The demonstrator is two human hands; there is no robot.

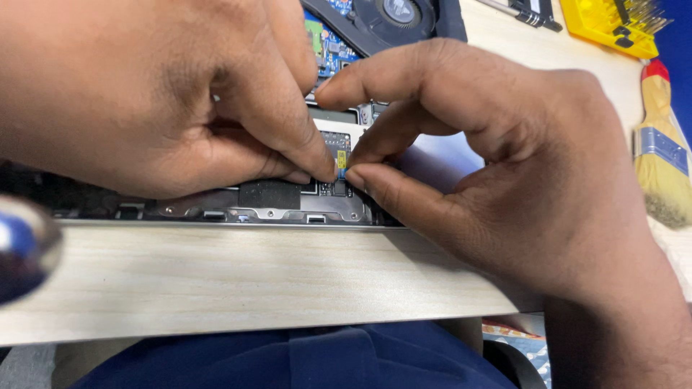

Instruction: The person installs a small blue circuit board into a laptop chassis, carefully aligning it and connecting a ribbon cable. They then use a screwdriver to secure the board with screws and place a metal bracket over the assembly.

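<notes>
An opened laptop [267,205] lies on the pale wooden table [238,281], its circuit board and a black fan [393,18] exposed. My left hand [158,94] and my right hand [519,180] meet over its near edge. Their fingertips pinch a small flat ribbon cable end [342,160] with a yellow and blue tab, above a small connector on the metal plate. Most of the laptop's inside is hidden under both hands.
A yellow tray of screwdriver bits [613,25] stands at the back right. A paintbrush [659,151] with a red handle lies at the right edge. A blurred blue and silver object [21,248] sits close to the camera at the left. My blue-clothed lap [288,360] shows below the table edge.
</notes>
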